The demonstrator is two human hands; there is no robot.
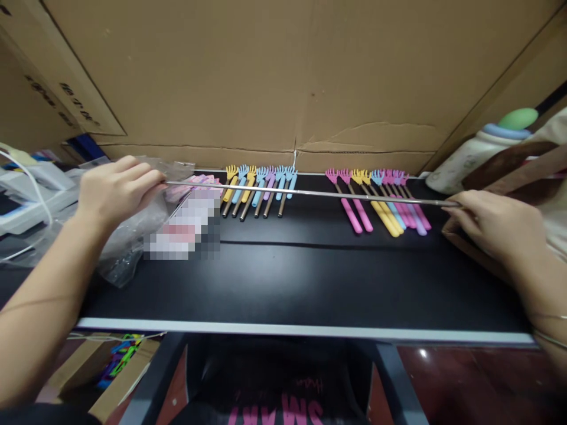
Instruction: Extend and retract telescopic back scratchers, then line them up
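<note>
A thin telescopic metal rod (323,193) is stretched out level above the black table. My left hand (117,186) is closed round one end of it, and my right hand (496,221) round the other; both ends are hidden in the fingers. Behind and below the rod lies a group of short back scratchers (260,188) with yellow, blue and purple hand-shaped heads and metal shafts. Farther right, a second group of back scratchers (384,213) shows pink, yellow, blue and purple handles pointing toward me.
Clear plastic bags (133,227) lie under my left forearm, beside a blurred-out packet (186,227). A cardboard wall (283,77) closes off the back. At the right stands a bottle (476,153) with a green top. Below left, an open box (84,366) holds bright plastic pieces.
</note>
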